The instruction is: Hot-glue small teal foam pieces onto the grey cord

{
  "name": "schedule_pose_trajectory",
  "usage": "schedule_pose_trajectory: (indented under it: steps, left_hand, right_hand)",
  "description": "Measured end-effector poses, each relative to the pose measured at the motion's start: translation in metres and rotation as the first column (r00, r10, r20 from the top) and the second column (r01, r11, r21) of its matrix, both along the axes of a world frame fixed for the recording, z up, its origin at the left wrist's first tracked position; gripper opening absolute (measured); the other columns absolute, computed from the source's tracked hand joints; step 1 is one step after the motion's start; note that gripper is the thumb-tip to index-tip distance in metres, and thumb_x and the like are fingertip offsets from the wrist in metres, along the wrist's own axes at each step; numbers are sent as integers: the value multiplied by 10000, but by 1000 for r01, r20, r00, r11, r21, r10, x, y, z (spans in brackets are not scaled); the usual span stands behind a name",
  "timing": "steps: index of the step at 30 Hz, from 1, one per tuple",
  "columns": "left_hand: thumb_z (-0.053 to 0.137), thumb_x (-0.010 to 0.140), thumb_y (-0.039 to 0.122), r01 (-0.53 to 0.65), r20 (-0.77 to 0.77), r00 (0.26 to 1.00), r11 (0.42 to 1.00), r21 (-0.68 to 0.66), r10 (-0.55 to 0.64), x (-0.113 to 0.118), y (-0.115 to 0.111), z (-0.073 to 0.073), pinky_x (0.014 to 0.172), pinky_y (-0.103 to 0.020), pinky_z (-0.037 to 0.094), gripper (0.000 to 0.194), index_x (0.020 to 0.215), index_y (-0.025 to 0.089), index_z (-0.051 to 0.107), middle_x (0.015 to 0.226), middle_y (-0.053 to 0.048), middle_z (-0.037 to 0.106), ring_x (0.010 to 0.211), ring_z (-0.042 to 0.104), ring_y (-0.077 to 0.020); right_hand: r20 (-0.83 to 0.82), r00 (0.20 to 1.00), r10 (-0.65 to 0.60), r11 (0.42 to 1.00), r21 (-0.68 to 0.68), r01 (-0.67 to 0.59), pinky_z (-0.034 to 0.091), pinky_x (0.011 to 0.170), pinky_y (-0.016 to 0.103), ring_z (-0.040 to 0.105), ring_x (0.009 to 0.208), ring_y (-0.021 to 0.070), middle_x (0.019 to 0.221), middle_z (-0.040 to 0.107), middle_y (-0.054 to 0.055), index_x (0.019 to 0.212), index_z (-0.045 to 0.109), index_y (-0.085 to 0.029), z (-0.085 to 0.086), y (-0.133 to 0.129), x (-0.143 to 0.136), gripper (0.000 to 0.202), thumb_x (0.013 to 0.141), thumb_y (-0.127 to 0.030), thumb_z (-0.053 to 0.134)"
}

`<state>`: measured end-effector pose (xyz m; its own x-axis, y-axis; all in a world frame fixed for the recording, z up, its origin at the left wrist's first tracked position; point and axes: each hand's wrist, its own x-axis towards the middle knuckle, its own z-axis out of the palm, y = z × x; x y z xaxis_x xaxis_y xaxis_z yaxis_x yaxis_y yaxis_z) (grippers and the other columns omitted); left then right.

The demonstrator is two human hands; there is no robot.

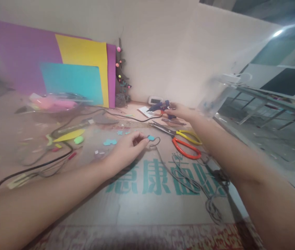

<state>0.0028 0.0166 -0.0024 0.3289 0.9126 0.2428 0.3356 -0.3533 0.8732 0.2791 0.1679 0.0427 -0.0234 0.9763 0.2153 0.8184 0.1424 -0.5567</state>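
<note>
Two bare arms reach in around the big metal scissors with one red and one yellow handle (173, 133), and both arms are cut off at the picture's bottom corners. Well left of the scissors, a clear plastic bag with something pink inside (55, 103) is too blurry to make out. Past the blades, the right hand (177, 110) is blurry too. Its bent fingers are at the back of the dark blue plastic glue gun (159, 106), and I cannot tell how tightly they close.

Just left of the scissors is a small, flat, bright blue piece (151, 138). It sits right at the tips of the left hand's (134, 144) thumb and pointing finger, which pinch it. A thin grey string (158, 141) curls beside it, toward the scissors.

The left hand is low, its other fingers curled and partly hidden. The right arm stretches farther, passing right of the scissors' handles.
</note>
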Motion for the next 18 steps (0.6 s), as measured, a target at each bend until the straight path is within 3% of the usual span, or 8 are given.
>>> schedule_pose_trajectory:
  steps: [4,7,13,18]
  left_hand:
    - [555,891,365,5,6,1000,1000,-14,-5,0,0,0,629,-263,401,215,796,178,603,756,6,640,694,569,-151]
    - [559,892,371,7,10,1000,999,-31,-6,-1,-1,1,628,-264,397,219,798,179,604,765,5,643,693,570,-150]
    - [558,902,417,20,11,1000,999,-48,-19,-2,0,-1,637,-275,386,253,834,182,622,796,-2,653,713,576,-161]
    - [563,897,418,8,31,1000,998,-56,-7,-1,1,-3,658,-282,381,256,834,176,618,789,0,644,729,572,-164]
  right_hand:
    - [-9,1000,-29,999,-20,29,531,820,375,690,836,252,913,759,129,976,715,-115,-15,9,-15,307,720,-271,778]
    - [-53,995,-83,996,6,84,531,788,372,681,822,248,901,745,131,963,700,-112,-16,11,-17,262,736,-235,744]
    - [-203,973,-107,992,49,119,541,649,309,647,701,180,866,731,105,979,661,-134,10,-1,-13,245,778,-261,723]
    - [-286,955,-80,994,45,97,547,610,266,689,697,183,778,724,114,812,665,-132,31,-51,-22,204,856,-331,653]
